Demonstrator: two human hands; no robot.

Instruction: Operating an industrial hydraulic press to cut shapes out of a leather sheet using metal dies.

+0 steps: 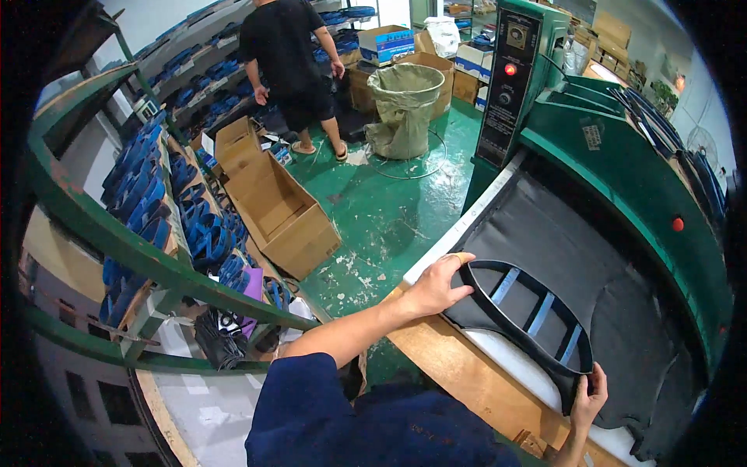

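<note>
At the lower right of the frame, the left hand (437, 286) and right hand (589, 398) had fingers closed on the ends of a black cutting die (523, 323) lying on dark sheet material (576, 241).

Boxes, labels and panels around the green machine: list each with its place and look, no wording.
Open cardboard box: floor, left of machine, brown, empty.
Smaller cardboard box: behind it, brown, flaps up.
Blue-and-white carton: far back, atop brown boxes.
Black control panel: machine's upright column, tall strip with red lamp.
Grey label: machine's green top, small rectangle.
</note>
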